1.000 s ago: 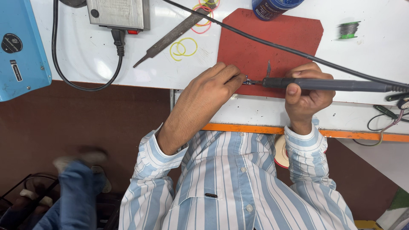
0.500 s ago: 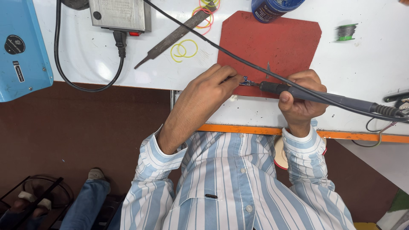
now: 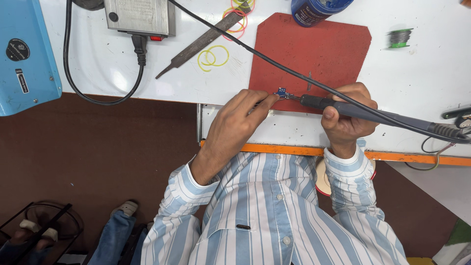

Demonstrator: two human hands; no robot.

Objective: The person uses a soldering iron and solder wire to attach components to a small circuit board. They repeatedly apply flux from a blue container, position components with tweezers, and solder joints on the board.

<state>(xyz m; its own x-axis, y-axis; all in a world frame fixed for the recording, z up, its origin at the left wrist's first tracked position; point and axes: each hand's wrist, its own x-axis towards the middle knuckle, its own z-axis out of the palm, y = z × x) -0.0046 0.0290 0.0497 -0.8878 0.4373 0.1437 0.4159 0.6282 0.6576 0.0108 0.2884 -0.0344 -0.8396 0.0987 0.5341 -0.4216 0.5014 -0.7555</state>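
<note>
My left hand pinches a tiny blue circuit board at the near edge of a red mat on the white bench. My right hand grips a dark soldering iron like a pen. Its metal tip touches the small board from the right. The iron's black cord runs diagonally across the mat toward the upper left.
A grey power unit with a black cable stands at the back. Beside it lie a metal file, yellow and orange rubber bands, a blue jar, a solder spool. A blue box sits far left.
The soldering iron has tilted, its handle dropping toward the right, while the tip stays on the small board. My left hand has kept its pinch.
</note>
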